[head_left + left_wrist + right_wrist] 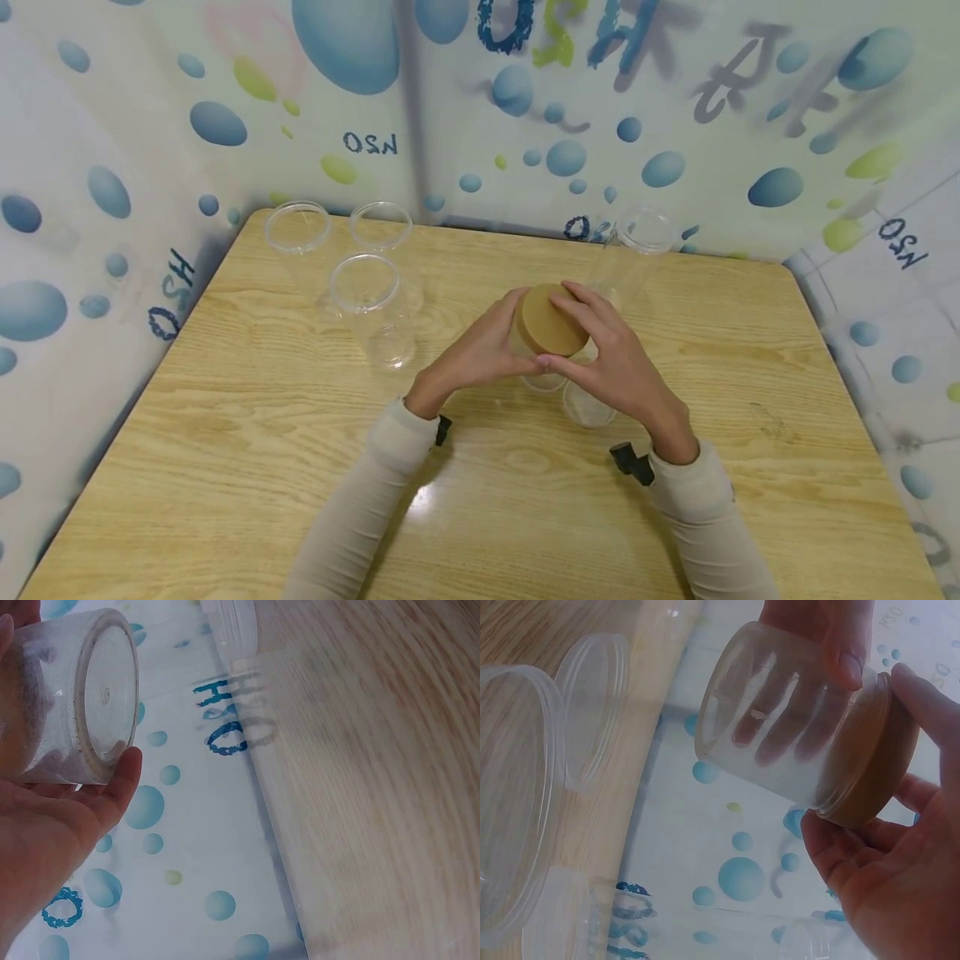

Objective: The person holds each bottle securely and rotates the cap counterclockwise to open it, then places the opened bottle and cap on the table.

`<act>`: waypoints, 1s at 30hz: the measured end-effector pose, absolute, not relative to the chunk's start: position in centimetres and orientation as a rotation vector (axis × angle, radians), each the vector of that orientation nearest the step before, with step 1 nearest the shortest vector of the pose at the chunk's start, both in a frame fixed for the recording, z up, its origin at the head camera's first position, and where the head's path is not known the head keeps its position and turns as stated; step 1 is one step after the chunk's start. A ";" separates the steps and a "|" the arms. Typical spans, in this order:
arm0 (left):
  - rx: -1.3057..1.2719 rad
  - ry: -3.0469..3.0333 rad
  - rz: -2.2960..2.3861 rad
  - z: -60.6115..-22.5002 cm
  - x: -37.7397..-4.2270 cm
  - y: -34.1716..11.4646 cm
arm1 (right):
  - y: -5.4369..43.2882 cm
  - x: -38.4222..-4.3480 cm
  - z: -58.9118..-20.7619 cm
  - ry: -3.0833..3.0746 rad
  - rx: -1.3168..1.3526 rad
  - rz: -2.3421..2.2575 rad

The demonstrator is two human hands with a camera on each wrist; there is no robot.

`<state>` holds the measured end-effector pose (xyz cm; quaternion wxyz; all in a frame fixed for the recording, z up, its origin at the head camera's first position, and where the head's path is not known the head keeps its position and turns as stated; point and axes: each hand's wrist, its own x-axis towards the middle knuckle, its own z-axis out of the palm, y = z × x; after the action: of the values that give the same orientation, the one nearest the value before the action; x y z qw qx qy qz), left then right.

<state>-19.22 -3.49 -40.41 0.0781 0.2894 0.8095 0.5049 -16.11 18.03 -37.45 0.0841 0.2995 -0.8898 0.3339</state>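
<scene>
Both hands on one jar: clear jar body, brown lid seated on its end. Jar is held up off the wooden table, right of the table's middle, lid facing up toward the head camera; left wrist view shows the bare base. Left hand has fingers and thumb wrapped round the clear body, opened only as wide as the jar. Right hand grips the lid rim, thumb on one side, fingers on the other, spread to lid width. Whether the lid is turning: can't tell. Near the hands on the table, a clear round piece; container or lid, can't tell. Tall clear container sits behind the right hand. Three more clear containers stand to the left, nearest one well apart from the jar.
</scene>
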 end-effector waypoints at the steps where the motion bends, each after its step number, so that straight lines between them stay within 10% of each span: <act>1: 0.867 2.421 1.514 -40.4 -19.2 -3.5 | 18.1 -16.1 -37.5 -2.653 0.898 0.999; 30: 0.893 2.530 1.515 -40.6 -19.4 -3.1 | 17.8 -16.0 -37.2 -2.713 0.762 0.993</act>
<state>-19.39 -3.10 -40.64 0.0303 0.2896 0.8207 0.4916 -16.01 17.80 -37.20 0.0770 0.2542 -0.9053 0.3315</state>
